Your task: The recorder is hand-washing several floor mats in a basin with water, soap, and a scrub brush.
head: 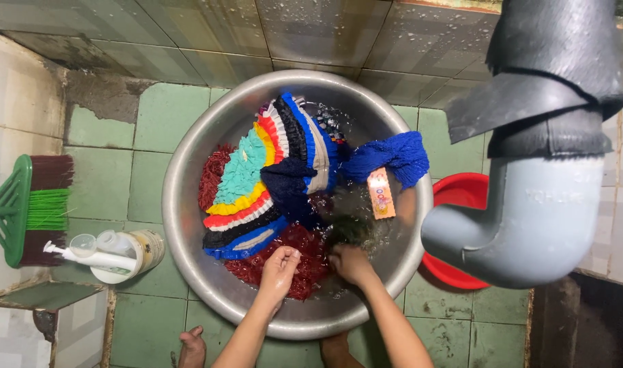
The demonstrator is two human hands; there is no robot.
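feet point(192, 347) bare at the bottom edge of the frame, on green floor tiles point(100, 184). left hand point(278, 269) lies flat, fingers spread, pressing red cloth point(294, 255) at the lower centre of the metal basin point(188, 225). right hand point(350, 262) is closed around a dark wet bunch of fabric point(349, 230) just beside it, in the water. striped ruffled garment point(270, 174) fills the basin's middle; blue knit cloth point(390, 158) hangs over the right rim. red tub point(465, 194) at right, under grey pipe point(529, 218). pump bottle point(96, 255) and brush point(32, 208) at left.
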